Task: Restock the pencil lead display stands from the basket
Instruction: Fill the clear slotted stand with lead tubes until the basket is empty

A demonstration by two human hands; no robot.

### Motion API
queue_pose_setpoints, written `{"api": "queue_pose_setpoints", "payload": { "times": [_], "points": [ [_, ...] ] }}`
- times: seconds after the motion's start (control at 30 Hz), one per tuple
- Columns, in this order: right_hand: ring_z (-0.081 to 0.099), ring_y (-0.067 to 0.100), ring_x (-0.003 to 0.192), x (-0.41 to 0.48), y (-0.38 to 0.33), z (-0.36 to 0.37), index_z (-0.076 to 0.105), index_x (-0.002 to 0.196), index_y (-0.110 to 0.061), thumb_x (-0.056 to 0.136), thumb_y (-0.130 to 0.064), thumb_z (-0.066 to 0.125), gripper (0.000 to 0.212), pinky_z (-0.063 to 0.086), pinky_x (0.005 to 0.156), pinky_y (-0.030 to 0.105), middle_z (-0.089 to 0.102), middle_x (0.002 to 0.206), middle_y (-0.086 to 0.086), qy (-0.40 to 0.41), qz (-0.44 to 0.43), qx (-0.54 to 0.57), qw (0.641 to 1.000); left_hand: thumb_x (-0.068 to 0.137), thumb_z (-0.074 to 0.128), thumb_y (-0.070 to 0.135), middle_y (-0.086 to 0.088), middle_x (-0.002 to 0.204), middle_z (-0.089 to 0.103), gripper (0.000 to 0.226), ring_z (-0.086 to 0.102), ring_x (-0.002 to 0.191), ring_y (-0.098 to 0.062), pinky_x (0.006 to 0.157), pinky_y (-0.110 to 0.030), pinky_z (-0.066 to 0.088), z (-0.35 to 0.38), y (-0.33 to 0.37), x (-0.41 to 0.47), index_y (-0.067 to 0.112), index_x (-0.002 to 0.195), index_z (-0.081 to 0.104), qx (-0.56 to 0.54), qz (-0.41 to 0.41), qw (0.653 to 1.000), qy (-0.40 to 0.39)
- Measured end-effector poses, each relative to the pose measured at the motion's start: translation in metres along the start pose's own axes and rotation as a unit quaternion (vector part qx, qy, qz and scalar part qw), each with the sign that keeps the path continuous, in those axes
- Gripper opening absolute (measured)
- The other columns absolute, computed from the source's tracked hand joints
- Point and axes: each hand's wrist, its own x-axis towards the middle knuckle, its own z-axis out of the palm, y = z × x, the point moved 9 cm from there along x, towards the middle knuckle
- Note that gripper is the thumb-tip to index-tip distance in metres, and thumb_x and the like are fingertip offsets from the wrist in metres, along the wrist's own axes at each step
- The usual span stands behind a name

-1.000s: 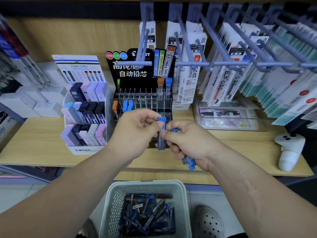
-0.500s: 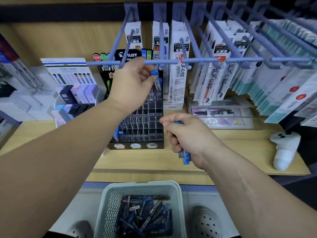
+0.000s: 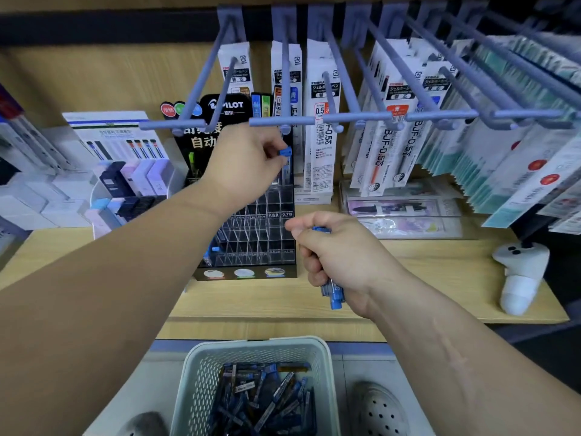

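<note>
A black Pilot display stand [image 3: 251,240] with clear tiered slots stands on the wooden shelf. My left hand [image 3: 242,165] pinches one blue-capped lead tube [image 3: 285,158] upright over the stand's top back row. My right hand [image 3: 339,253] grips a bundle of blue lead tubes [image 3: 333,294] just right of the stand's front; their ends stick out below my fist. On the floor below sits a pale mesh basket [image 3: 195,379] holding several blue lead tubes [image 3: 264,398].
Blue peg hooks [image 3: 345,116] jut out overhead with hanging refill packs [image 3: 320,127]. A white Mono stand with pastel cases [image 3: 132,190] is left of the Pilot stand. A white controller [image 3: 518,275] stands at the shelf's right end. My shoes show beside the basket.
My left hand took one tube from the bundle and carried it up to the stand's top back row, then lowered it slightly. My right hand stayed beside the stand with the bundle.
</note>
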Motion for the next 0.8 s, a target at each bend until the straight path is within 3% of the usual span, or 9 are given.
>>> {"api": "queue_pose_setpoints", "payload": {
  "times": [0.1, 0.27, 0.43, 0.53, 0.67, 0.8],
  "points": [
    [0.041, 0.01, 0.046, 0.001, -0.002, 0.0, 0.071, 0.105, -0.013, 0.101, -0.008, 0.056, 0.016, 0.032, 0.041, 0.022, 0.049, 0.062, -0.001, 0.006, -0.006, 0.035, 0.999, 0.084, 0.076, 0.013, -0.001, 0.083, 0.067, 0.01, 0.052, 0.078, -0.012, 0.074, -0.024, 0.043, 0.004, 0.004, -0.001, 0.01, 0.093, 0.075, 0.061, 0.036, 0.997, 0.021],
    [0.04, 0.011, 0.047, 0.004, -0.009, -0.007, 0.069, 0.107, -0.01, 0.103, -0.006, 0.052, 0.018, 0.033, 0.041, 0.021, 0.048, 0.064, 0.002, 0.037, -0.011, 0.197, 0.98, 0.081, 0.075, 0.015, 0.004, 0.082, 0.058, 0.014, 0.058, 0.079, -0.021, 0.07, -0.034, 0.049, 0.006, 0.003, -0.001, 0.015, 0.094, 0.071, 0.104, 0.035, 0.993, 0.036],
    [0.042, 0.011, 0.05, 0.006, -0.011, -0.013, 0.069, 0.106, -0.01, 0.105, -0.008, 0.049, 0.019, 0.038, 0.043, 0.02, 0.049, 0.064, 0.003, 0.068, -0.007, 0.336, 0.939, 0.084, 0.074, 0.021, 0.008, 0.069, 0.055, 0.011, 0.051, 0.067, -0.014, 0.068, -0.034, 0.05, -0.003, 0.002, -0.011, 0.017, 0.089, 0.065, 0.073, 0.006, 0.997, 0.03],
    [0.046, 0.012, 0.05, 0.006, -0.011, -0.014, 0.069, 0.111, -0.01, 0.105, -0.009, 0.049, 0.02, 0.042, 0.045, 0.021, 0.051, 0.064, 0.002, 0.084, -0.012, 0.353, 0.932, 0.088, 0.073, 0.03, 0.005, 0.064, 0.062, 0.017, 0.052, 0.056, -0.007, 0.059, -0.024, 0.045, -0.009, 0.0, -0.042, 0.019, 0.077, 0.066, -0.058, -0.099, 0.993, 0.007],
    [0.05, 0.012, 0.052, 0.004, -0.01, -0.006, 0.069, 0.113, -0.012, 0.105, -0.011, 0.049, 0.021, 0.048, 0.048, 0.024, 0.054, 0.066, 0.001, 0.092, -0.016, 0.331, 0.939, 0.091, 0.07, 0.026, -0.006, 0.072, 0.071, 0.019, 0.058, 0.055, -0.017, 0.048, -0.027, 0.043, 0.017, 0.011, -0.12, 0.011, 0.08, 0.07, -0.292, -0.288, 0.896, -0.168],
    [0.056, 0.014, 0.053, -0.002, -0.009, 0.019, 0.066, 0.115, -0.01, 0.106, -0.009, 0.048, 0.02, 0.052, 0.052, 0.027, 0.056, 0.064, 0.002, 0.069, -0.025, 0.329, 0.942, 0.089, 0.07, 0.007, -0.004, 0.066, 0.067, 0.006, 0.065, 0.059, -0.021, 0.05, -0.029, 0.051, 0.014, 0.02, -0.157, 0.005, 0.083, 0.069, -0.405, -0.348, 0.83, -0.161]
  ]
}}
